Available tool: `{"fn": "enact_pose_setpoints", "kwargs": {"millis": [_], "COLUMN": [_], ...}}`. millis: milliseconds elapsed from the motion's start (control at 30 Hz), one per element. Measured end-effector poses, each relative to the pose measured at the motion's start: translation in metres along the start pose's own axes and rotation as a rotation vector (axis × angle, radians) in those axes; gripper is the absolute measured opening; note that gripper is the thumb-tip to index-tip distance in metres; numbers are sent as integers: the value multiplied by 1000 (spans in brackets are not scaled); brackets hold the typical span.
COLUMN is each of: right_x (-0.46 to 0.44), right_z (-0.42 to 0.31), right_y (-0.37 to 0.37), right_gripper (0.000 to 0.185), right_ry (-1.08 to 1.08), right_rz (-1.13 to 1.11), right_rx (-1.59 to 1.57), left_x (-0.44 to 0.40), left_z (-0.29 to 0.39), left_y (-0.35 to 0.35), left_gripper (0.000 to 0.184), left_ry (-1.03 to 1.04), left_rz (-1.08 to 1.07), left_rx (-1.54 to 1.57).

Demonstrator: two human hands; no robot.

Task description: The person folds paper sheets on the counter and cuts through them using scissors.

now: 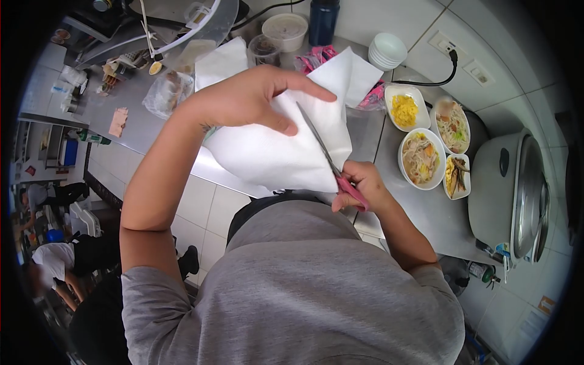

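White sheets of paper or cloth lie spread over the steel counter in front of my body. My left hand rests over them, thumb and index finger spread apart. In my right hand are scissors with pink handles, their long metal blade slanting up and left across the white material. Another white piece stands up behind, against a pink and black patterned bundle.
Several food bowls, one with noodles and one with yellow food, sit right. Beyond them is a large cooker. Stacked white bowls, a blue bottle and a lidded tub stand behind. Other people work at far left.
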State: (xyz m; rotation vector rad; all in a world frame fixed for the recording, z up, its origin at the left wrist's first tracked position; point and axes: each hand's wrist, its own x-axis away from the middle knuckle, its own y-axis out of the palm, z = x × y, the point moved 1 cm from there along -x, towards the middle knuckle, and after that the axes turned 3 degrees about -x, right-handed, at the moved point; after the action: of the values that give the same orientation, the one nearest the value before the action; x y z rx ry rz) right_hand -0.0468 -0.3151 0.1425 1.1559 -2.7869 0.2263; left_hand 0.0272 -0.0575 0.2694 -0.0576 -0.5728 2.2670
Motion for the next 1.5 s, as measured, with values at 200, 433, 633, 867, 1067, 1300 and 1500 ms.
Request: {"fn": "enact_pose_setpoints", "kwargs": {"millis": [200,433,633,867,1067,1300,1500], "right_x": [-1,-1,1,-1,-9,-7,5], "right_z": [7,-2,-6,-4,8,2,29], "right_y": [3,12,9,11,21,17,2], "right_gripper": [62,80,78,76,74,65,58], "right_ry": [-136,-163,-103,-47,-217,-246,-165], "right_rz": [2,-41,-88,-93,-119,-100,239], "right_rx": [-87,-216,-95,-97,-263,-104,-84], "left_x": [0,0,1,-2,-5,-5,12], "left_z": [-12,-22,-20,-27,-30,-30,-45], "left_y": [9,28,35,47,53,57,25], "left_gripper": [62,67,67,68,68,73,84], "left_ry": [-1,-111,-93,-96,-64,-50,-162], "left_rz": [-34,-92,-134,-180,-199,-206,-33], "left_rx": [334,507,533,570,448,503,450]}}
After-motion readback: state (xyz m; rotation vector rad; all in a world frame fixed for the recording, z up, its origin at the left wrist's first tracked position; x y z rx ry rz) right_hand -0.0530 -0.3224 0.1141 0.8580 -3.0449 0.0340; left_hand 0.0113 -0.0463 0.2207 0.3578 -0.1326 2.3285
